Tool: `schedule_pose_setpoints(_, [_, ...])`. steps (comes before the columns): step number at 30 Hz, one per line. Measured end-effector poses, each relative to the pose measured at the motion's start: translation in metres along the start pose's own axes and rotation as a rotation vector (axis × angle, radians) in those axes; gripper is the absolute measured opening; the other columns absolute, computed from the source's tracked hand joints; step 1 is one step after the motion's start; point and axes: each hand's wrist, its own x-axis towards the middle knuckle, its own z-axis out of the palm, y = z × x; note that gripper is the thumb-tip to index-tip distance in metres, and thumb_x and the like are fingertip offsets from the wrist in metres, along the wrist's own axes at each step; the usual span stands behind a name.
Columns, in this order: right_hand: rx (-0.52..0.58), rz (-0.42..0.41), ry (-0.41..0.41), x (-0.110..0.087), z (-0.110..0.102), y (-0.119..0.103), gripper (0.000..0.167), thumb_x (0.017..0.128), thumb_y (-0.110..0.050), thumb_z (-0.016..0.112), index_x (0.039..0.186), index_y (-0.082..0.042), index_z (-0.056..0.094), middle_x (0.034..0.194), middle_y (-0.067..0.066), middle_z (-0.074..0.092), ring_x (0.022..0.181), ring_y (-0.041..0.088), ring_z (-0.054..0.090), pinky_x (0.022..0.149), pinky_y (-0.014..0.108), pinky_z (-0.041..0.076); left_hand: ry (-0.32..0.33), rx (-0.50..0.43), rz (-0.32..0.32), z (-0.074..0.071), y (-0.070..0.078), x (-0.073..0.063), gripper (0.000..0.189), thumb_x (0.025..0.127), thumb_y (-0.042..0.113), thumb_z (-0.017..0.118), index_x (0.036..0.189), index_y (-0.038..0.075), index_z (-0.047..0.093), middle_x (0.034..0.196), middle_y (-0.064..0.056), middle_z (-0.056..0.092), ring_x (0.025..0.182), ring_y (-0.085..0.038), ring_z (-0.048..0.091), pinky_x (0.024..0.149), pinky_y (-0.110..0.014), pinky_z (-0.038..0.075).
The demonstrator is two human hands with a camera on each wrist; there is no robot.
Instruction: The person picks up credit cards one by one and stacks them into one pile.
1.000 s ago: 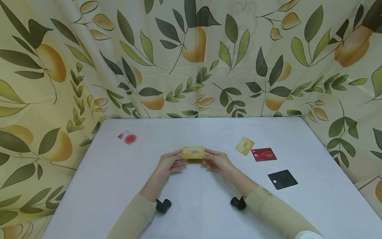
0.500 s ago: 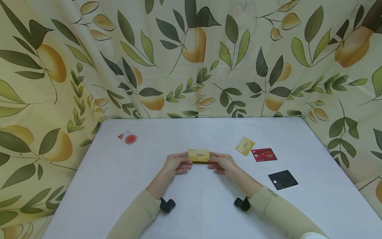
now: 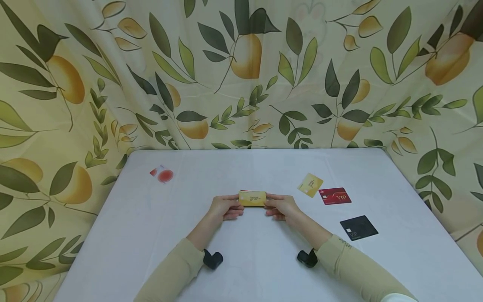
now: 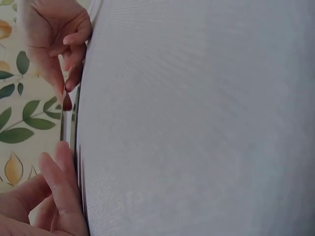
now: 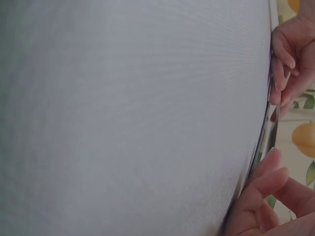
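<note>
A gold card [image 3: 252,199] lies between the two hands near the middle of the table. Along its far edge shows a thin strip of red, like a red card mostly hidden under it. The left hand [image 3: 226,207] pinches the left end between thumb and fingers, and the right hand [image 3: 282,207] pinches the right end. Both wrist views look nearly along the tabletop, with the cards edge-on, low over the cloth, between the left hand's fingers [image 4: 61,184] and the right hand's fingers [image 5: 261,189].
To the right lie another gold card [image 3: 310,185], a red VIP card [image 3: 334,196] and a black VIP card [image 3: 359,227]. Two small red-and-white pieces, one of them a round red piece [image 3: 165,176], rest at the back left. A patterned curtain [image 3: 226,105] hangs behind the white table [image 3: 151,251].
Both hands have moved a little right and closer to the person with the gold card. A red strip has come into view along its far edge. The other cards stay put.
</note>
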Motion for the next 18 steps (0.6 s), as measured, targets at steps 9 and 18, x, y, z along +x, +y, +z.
schedule_pose_setpoints(9, [-0.023, -0.033, 0.007, 0.0031, -0.0012, 0.0023, 0.043, 0.086, -0.011, 0.061, 0.128, -0.008, 0.053, 0.075, 0.003, 0.068, 0.049, 0.007, 0.06, 0.041, 0.016, 0.042, 0.015, 0.049, 0.016, 0.0025, -0.0003, 0.0033, 0.038, 0.084, 0.004, 0.063, 0.121, 0.007, 0.059, 0.074, -0.009, 0.069, 0.058, -0.014, 0.067, 0.049, -0.02, 0.053])
schedule_pose_setpoints(18, [-0.084, -0.091, 0.009, 0.0073, -0.0018, 0.0059, 0.045, 0.085, -0.011, 0.063, 0.128, -0.006, 0.052, 0.07, 0.002, 0.068, 0.045, 0.006, 0.057, 0.038, 0.015, 0.039, 0.019, 0.064, 0.046, 0.0036, -0.0002, 0.0071, 0.036, 0.084, 0.003, 0.062, 0.12, 0.005, 0.06, 0.07, -0.009, 0.068, 0.054, -0.014, 0.065, 0.047, -0.021, 0.052])
